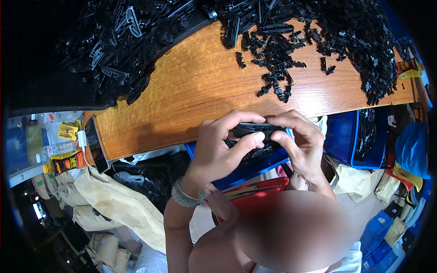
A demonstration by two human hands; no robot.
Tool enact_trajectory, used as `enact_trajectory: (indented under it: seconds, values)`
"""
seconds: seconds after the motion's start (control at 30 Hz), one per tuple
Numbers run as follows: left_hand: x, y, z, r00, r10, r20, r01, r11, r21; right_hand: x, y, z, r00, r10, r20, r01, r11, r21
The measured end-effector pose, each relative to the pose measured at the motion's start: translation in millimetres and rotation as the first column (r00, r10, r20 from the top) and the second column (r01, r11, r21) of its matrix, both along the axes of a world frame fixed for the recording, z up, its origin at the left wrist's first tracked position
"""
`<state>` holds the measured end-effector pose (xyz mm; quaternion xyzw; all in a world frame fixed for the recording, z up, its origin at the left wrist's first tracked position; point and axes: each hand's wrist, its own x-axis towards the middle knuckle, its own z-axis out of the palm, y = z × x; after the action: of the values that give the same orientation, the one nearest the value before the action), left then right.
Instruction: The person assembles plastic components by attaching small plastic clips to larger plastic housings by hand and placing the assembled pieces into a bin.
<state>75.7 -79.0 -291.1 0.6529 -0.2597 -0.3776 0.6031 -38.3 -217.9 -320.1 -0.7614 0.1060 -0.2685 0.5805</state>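
Observation:
A long black plastic part (251, 129) is held between my two hands, just off the table's near edge. My left hand (219, 144), with a pale bangle on its wrist, pinches the part's left end between thumb and fingers. On the other end, my right hand (301, 138) closes its thumb and index finger. Whether a smaller piece sits in the right fingertips is too small to tell. Below the hands stands a blue bin (266, 169) with similar black parts in it.
Across the wooden table (182, 91) lie a heap of long black parts (123, 50) at the far left and a pile of small black clips (364, 54) at the right. Another blue bin (334, 136) stands at right. Sacks (120, 202) lie lower left.

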Motion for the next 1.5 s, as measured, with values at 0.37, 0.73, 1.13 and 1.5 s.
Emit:
enact_trajectory:
  seconds: [0.37, 0.73, 1.13, 1.5]
  values:
    - [116, -85, -40, 0.442, 0.242, 0.864, -0.456, 0.89, -0.016, 9, 5, 8, 0.942, 0.257, -0.215, -0.239, 0.965, 0.103]
    - [86, -53, -20, 0.727, 0.407, 0.553, -0.44, 0.894, -0.08, 65, -55, -1, 0.964, -0.162, -0.212, 0.022, 0.84, -0.543]
    - [31, -6, -20, 0.809, 0.293, 0.51, -0.264, 0.956, -0.13, 51, -16, 16, 0.994, -0.031, 0.108, 0.012, 0.984, 0.176]
    - [19, -7, -7, 0.979, 0.175, 0.102, -0.159, 0.976, -0.147, 48, -13, 12, 0.99, -0.001, 0.139, 0.019, 0.991, -0.129]
